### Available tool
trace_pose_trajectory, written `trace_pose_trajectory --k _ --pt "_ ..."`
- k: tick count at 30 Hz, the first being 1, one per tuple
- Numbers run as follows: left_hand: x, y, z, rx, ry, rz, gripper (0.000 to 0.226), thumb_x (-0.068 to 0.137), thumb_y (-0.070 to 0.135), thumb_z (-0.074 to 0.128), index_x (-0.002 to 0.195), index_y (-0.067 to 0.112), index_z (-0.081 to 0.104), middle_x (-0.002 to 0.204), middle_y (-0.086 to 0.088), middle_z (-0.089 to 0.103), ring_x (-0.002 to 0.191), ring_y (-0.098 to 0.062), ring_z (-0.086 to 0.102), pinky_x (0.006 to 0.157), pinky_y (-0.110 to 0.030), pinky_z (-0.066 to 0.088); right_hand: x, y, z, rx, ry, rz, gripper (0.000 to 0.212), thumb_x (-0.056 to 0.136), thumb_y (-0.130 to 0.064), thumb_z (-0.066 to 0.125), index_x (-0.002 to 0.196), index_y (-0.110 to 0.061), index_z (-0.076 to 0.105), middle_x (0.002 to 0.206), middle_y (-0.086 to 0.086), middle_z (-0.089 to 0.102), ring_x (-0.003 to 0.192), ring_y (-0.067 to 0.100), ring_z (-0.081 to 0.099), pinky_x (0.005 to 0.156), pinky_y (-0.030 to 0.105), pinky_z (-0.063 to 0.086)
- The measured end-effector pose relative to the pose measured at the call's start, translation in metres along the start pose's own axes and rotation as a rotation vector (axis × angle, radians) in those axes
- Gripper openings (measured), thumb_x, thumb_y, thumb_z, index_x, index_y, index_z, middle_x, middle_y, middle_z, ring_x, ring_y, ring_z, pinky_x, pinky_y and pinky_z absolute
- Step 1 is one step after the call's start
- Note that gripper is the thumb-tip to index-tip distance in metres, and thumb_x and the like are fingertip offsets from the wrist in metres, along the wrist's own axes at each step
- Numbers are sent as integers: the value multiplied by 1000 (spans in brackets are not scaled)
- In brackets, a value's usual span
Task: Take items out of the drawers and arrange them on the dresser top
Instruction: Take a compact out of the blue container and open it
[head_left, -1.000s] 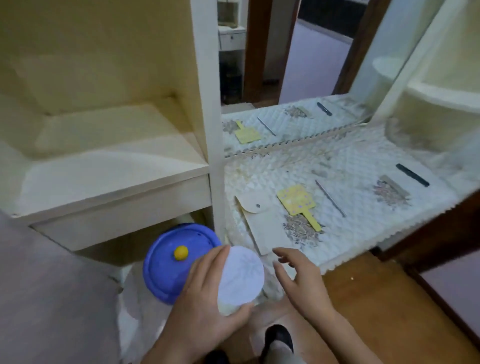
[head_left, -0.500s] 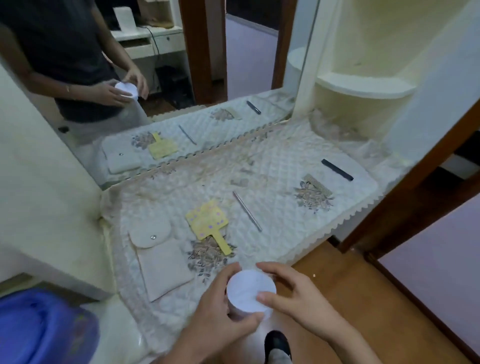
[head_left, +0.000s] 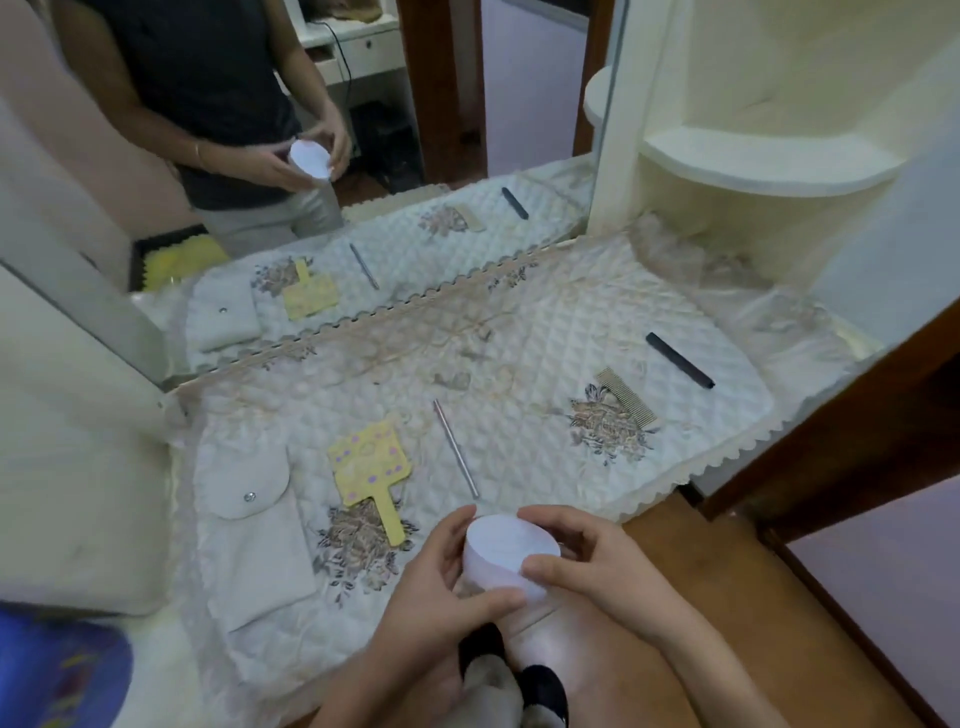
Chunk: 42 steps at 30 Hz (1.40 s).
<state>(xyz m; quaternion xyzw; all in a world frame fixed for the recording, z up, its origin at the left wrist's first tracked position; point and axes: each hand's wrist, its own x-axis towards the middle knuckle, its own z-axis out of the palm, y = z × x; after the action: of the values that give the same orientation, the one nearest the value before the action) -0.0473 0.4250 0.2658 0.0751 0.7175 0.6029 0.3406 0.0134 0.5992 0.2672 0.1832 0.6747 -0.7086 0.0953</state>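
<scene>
A round white jar with a flat lid sits between both hands at the front edge of the dresser top, which is covered by a quilted cream cloth. My left hand grips the jar's left side and my right hand its right side. On the cloth lie a cream snap pouch, a yellow paddle-shaped hand mirror, a thin metal rod, a pale fine-toothed comb and a black comb.
A mirror stands behind the cloth and reflects the person and the items. A curved cream shelf unit rises at the right. A cream cabinet side is at the left, with a blue lidded container low beside it. Wooden floor lies below.
The view swung from the left cabinet and blue container to the dresser top. The jar came along, first in my left hand alone, now held by both hands at the cloth's front edge.
</scene>
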Motion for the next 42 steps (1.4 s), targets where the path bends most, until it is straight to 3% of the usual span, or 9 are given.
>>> trace_pose_trajectory --k 5,8,18,21,26,30,32,36,42 --pt "25 8 -2 177 8 73 110 37 48 82 134 22 39 120 25 51 110 19 47 95 -10 44 26 -17 -2 -271 -31 1 49 54 -43 80 97 -46 57 114 -14 64 105 -4 59 90 16 48" --pt "42 10 -6 207 8 72 115 37 49 83 138 21 36 127 17 51 120 6 47 104 -24 41 43 -28 -5 -347 -24 9 52 59 -38 83 102 -43 55 114 -14 62 107 1 58 96 25 48" --pt "82 5 -25 177 -136 101 101 48 40 87 134 34 35 134 19 48 123 7 45 91 -3 39 89 -44 -18 -437 -27 20 36 67 -36 76 99 -35 60 102 -11 65 99 7 63 92 31 52" --pt "90 7 -24 235 -186 126 78 57 33 86 118 48 39 120 34 54 116 14 47 95 -7 40 100 -48 -30 -468 -53 29 10 74 -38 71 80 -30 68 76 -10 69 74 3 64 74 26 53" --pt "107 2 -16 333 -221 43 66 64 36 81 114 55 43 122 37 52 114 15 48 96 -13 41 125 -53 -56 -549 -18 44 54 89 -43 52 45 -18 33 40 -7 27 35 4 28 41 12 26" --pt "116 12 12 465 -161 52 62 69 36 77 104 57 29 105 55 43 100 38 32 89 1 32 151 -48 -80 -522 -51 105 68 82 -62 47 61 2 50 51 0 34 48 21 50 51 25 43" --pt "119 23 31 498 -101 24 60 61 49 77 97 54 29 93 64 38 96 38 34 81 8 28 163 -50 -90 -553 -72 108 67 78 -69 44 51 -8 43 50 -1 35 50 22 56 56 30 39" --pt "130 27 60 553 113 68 103 38 81 54 126 31 38 120 24 41 117 3 40 88 -8 28 183 -57 -106 -597 -248 39 50 80 -64 46 53 -23 39 54 -8 41 52 10 44 55 26 31" --pt "152 17 63 621 330 94 67 59 64 65 113 25 57 110 7 65 102 -9 59 89 -31 46 209 -47 -109 -526 -327 -50 20 90 -33 53 73 -23 57 71 -5 55 73 17 55 71 36 46"
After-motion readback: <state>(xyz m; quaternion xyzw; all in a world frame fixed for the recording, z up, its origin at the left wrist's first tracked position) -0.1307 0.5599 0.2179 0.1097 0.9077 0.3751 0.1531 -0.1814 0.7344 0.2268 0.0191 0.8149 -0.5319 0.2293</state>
